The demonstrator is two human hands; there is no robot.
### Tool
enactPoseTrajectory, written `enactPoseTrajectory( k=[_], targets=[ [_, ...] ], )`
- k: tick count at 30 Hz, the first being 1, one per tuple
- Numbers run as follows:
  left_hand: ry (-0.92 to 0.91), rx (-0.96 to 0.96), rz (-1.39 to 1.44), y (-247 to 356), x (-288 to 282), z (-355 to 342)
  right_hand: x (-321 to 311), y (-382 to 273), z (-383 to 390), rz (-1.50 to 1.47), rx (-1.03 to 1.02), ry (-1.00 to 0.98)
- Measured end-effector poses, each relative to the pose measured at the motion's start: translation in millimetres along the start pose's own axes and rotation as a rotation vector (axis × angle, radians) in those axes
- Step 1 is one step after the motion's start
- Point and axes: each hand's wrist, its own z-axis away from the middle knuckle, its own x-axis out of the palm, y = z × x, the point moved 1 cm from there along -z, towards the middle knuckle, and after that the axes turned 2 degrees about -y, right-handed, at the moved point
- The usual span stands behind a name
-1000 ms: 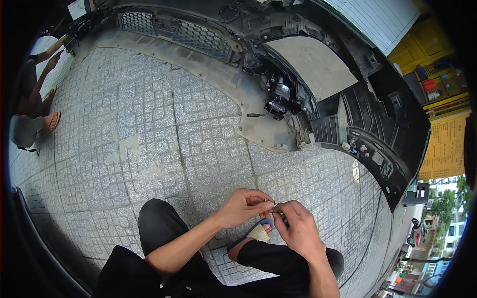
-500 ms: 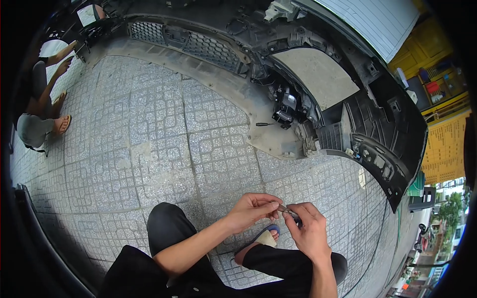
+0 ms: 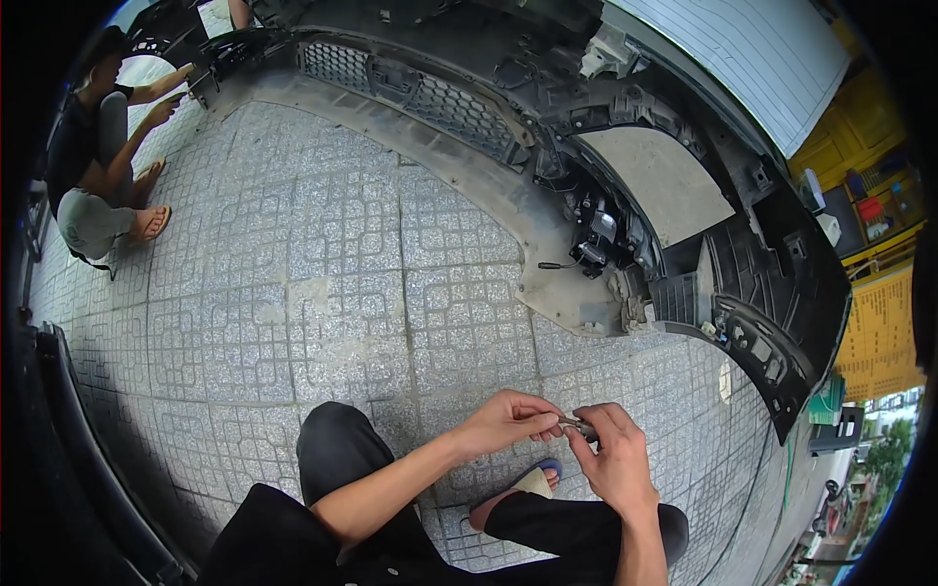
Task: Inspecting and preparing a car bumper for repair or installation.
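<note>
My left hand (image 3: 500, 424) is closed in a pinch on the thin end of a small dark part (image 3: 583, 428), which looks like metal or plastic; its exact kind is too small to make out. My right hand (image 3: 619, 457) grips the thicker, rounded end of that same part, with fingers curled over it. Both hands meet above the paving, in front of my knees. Beyond them lies a large black car bumper (image 3: 489, 181), inner side showing, with honeycomb grilles. A black lamp unit (image 3: 598, 230) with a short cable sits in it.
At the far left another person (image 3: 88, 181) squats, hands near the bumper's far end. Grey patterned paving (image 3: 342, 283) spreads between us. A white ribbed panel (image 3: 752, 59) and yellow shelving (image 3: 865, 186) stand at the right. A dark edge (image 3: 88, 439) runs along the left.
My view has shifted slightly, so the bumper and the other person appear further right and lower. Both hands keep hold of the small part, with little change in grip.
</note>
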Motion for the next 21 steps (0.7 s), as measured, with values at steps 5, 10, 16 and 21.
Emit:
enactPoseTrajectory(
  k=[5, 10, 16, 21],
  targets=[
    [0.026, 0.026, 0.034, 6.4, -1.5, 1.4, -2.4, -8.4, -2.1, -0.065, -0.015, 0.038],
    [0.043, 0.037, -0.022, 11.4, -6.0, 11.0, 6.4, -9.6, -6.9, -0.105, -0.147, 0.052],
    [-0.029, 0.068, -0.024, 9.7, 1.9, 3.7, -2.4, -16.9, 2.9, -0.062, -0.144, 0.043],
    [-0.077, 0.067, -0.031, 6.0, 2.1, 4.0, -4.4, -27.4, 1.8, -0.050, -0.195, 0.013]
  ],
)
